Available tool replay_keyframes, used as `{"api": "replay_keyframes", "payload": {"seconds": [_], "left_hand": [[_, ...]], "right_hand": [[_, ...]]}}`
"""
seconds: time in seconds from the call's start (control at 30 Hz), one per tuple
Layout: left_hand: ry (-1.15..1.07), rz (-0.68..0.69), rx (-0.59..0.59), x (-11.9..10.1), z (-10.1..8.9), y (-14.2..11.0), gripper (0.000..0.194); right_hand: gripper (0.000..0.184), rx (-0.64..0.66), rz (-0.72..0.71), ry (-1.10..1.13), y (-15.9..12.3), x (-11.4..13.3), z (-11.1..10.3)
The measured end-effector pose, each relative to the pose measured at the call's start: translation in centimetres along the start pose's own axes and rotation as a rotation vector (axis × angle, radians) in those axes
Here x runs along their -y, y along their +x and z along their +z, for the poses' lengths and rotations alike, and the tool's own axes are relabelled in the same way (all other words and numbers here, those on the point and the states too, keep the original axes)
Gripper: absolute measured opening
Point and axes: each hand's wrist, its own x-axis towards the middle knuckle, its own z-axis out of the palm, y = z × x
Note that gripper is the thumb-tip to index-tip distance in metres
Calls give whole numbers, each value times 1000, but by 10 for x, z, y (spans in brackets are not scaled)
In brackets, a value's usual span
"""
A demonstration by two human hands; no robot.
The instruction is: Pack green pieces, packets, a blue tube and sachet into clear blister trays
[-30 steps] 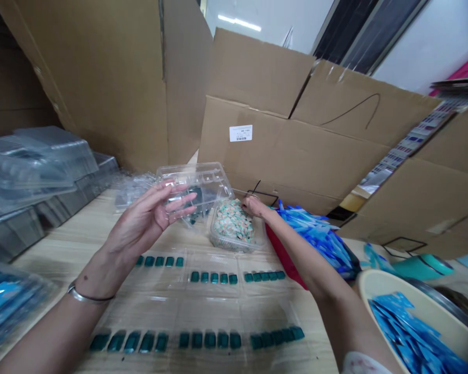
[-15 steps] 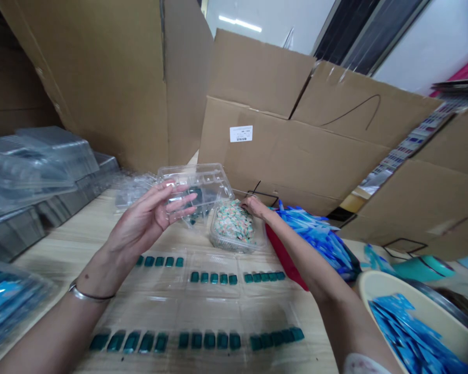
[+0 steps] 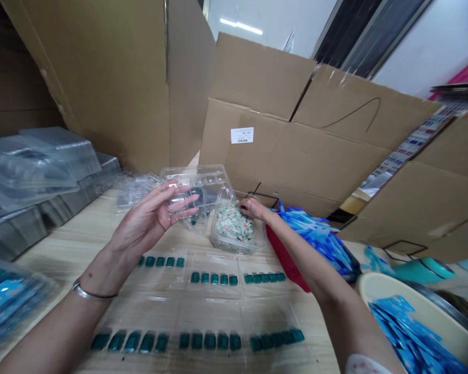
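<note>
My left hand [image 3: 166,208] is palm up with its fingers stretched out and apart, over a clear plastic container [image 3: 222,174] that holds dark teal pieces. My right hand [image 3: 252,208] reaches to the back right edge of a clear tub [image 3: 237,248] heaped with small white, teal and orange pieces [image 3: 234,223]. Its fingertips are pinched together at the heap; whatever is between them is too small to make out. In front of both hands lie clear trays with rows of teal squares [image 3: 214,279] in two lines across the wooden table [image 3: 81,228].
Stacked clear plastic boxes [image 3: 54,161] stand at the left. On the right are a red container [image 3: 284,259] with blue sticks [image 3: 315,234] and a cream tub [image 3: 366,291] with blue packets [image 3: 409,332]. Large cardboard boxes [image 3: 296,156] wall the back.
The view has shifted very slightly. My right hand has moved a touch at the edge of the heap; my left hand stays nearly still.
</note>
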Motion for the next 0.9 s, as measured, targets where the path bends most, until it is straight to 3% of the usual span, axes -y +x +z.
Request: {"api": "replay_keyframes", "payload": {"seconds": [0.47,0.9], "left_hand": [[28,-5,38,2,-3,1,20],[30,-3,41,2,-1,1,20]], "right_hand": [[23,-75,127,-113,3,5,-1],[17,48,-4,-90,3,-3,0]]}}
